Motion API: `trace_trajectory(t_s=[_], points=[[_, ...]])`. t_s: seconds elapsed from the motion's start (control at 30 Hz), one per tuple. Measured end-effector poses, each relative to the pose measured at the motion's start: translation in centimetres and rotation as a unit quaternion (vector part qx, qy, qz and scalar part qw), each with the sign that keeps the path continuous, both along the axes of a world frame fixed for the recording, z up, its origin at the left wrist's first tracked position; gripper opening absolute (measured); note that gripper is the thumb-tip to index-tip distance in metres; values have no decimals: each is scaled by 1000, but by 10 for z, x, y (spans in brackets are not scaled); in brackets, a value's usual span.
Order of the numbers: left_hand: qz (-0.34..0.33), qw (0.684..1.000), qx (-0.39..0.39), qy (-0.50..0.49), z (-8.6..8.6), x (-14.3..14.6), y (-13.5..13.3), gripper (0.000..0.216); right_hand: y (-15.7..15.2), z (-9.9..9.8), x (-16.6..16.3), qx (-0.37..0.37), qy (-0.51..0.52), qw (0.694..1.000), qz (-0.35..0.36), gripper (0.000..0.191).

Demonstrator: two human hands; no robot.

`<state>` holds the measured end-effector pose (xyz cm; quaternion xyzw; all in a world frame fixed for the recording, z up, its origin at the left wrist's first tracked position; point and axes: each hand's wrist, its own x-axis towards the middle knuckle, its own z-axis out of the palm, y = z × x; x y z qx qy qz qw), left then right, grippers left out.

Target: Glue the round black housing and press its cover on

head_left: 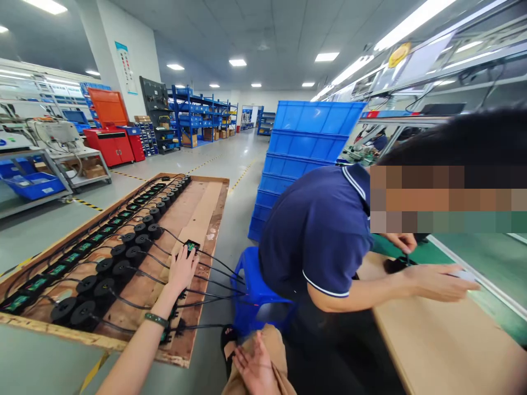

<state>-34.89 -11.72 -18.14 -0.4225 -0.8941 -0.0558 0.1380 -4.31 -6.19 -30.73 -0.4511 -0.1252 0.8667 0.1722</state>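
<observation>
My left hand reaches out over a wooden pallet on the floor. Its fingers are stretched out and touch a small black module with a green display and a cable. A dark band sits on that wrist. On the pallet lie several black round coils in rows, wired to several black modules with green displays. My right hand lies flat and open on my knee, on tan trousers, holding nothing.
A co-worker in a dark blue polo sits on a blue stool close at my right, hands on a workbench. Stacked blue crates stand behind. Red cabinets and blue shelving are farther back.
</observation>
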Motion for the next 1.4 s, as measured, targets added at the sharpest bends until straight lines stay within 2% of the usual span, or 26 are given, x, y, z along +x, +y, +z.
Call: trace_trajectory(t_s=[0.13,0.3,0.4,0.47,0.67,0.83,1.07,1.2,1.3,1.4], points=[[-26,1000,-17,3,-4,57,-11,50,-16,-5,20,2,48,998,33,46],[-64,997,-53,-6,-33,140,-13,58,-15,-7,37,17,122,988,91,41],[-70,995,-66,-12,-50,173,-11,63,-11,-6,46,30,146,982,116,41],[-67,995,-70,-10,-56,184,-11,58,-8,-5,52,40,158,978,132,43],[-57,996,-55,40,-59,187,-14,66,-6,-7,55,70,202,966,143,44],[-29,996,-49,69,-53,188,-27,52,-8,-9,56,80,224,959,153,41],[-20,997,-44,64,-32,182,-33,41,-9,1,61,69,217,963,144,39],[-1,999,-40,37,-33,185,-36,36,-14,0,60,59,205,966,145,37],[14,999,-38,12,-37,184,-41,51,-20,-3,48,41,184,972,142,46],[23,999,-31,-3,-35,164,-44,59,-24,-2,18,12,158,978,138,66]])
